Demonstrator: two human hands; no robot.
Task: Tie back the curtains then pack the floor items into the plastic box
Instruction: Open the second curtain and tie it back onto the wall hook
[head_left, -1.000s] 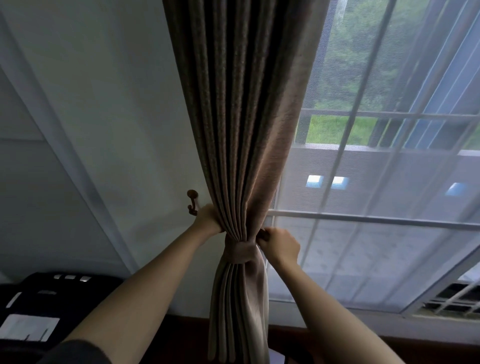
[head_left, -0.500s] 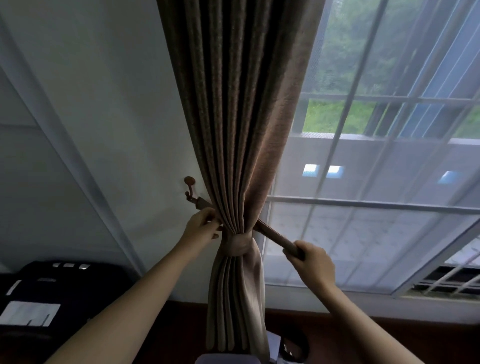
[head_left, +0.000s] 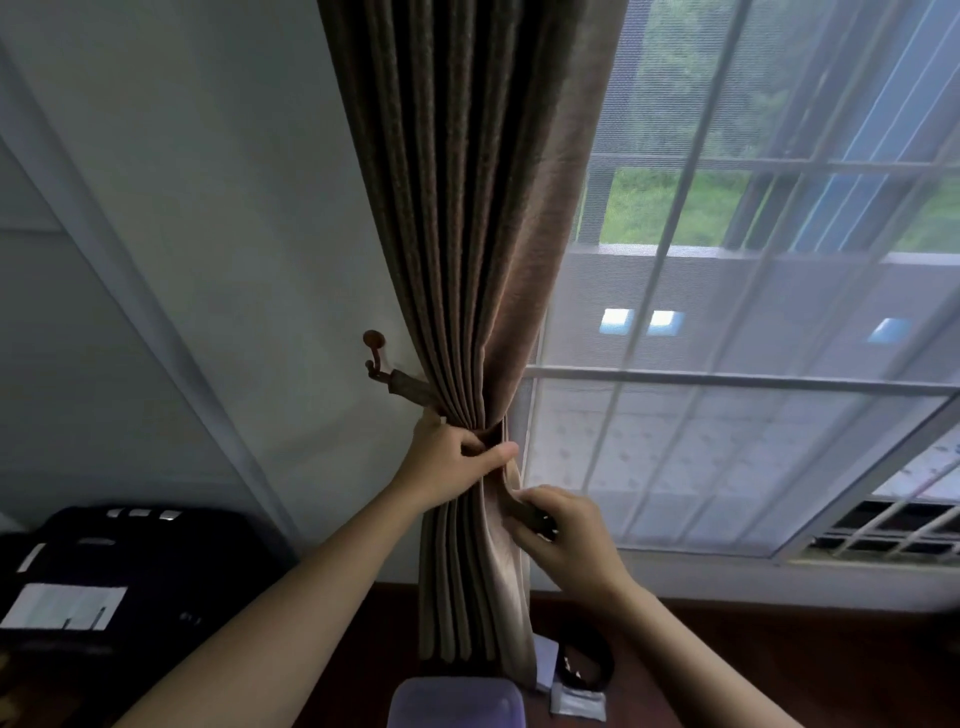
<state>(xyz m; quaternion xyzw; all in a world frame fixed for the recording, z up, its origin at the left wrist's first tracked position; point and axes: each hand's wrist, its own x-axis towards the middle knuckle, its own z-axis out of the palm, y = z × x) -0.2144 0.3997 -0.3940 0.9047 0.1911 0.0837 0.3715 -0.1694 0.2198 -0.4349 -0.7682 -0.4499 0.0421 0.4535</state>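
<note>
A brown pleated curtain (head_left: 467, 208) hangs in front of the wall beside the window. My left hand (head_left: 452, 457) pinches the gathered curtain at its waist. A brown tieback band (head_left: 410, 387) runs from a wall hook (head_left: 375, 353) to the curtain. My right hand (head_left: 563, 535) grips the band's free end, low and right of the bunched folds. Below, a pale purple plastic box (head_left: 457, 701) sits at the bottom edge. On the dark floor beside it lie a black ring-shaped item (head_left: 584, 662) and a small silvery packet (head_left: 576, 704).
A window (head_left: 753, 364) with white bars and a sheer screen fills the right side. A black case (head_left: 104, 571) with a white label stands at the lower left against the wall. A white diagonal moulding (head_left: 130, 291) crosses the wall.
My right hand has brought the band's free end down and in toward the curtain. My left hand has shifted onto the front of the gathered folds. The view has tilted lower, showing the box.
</note>
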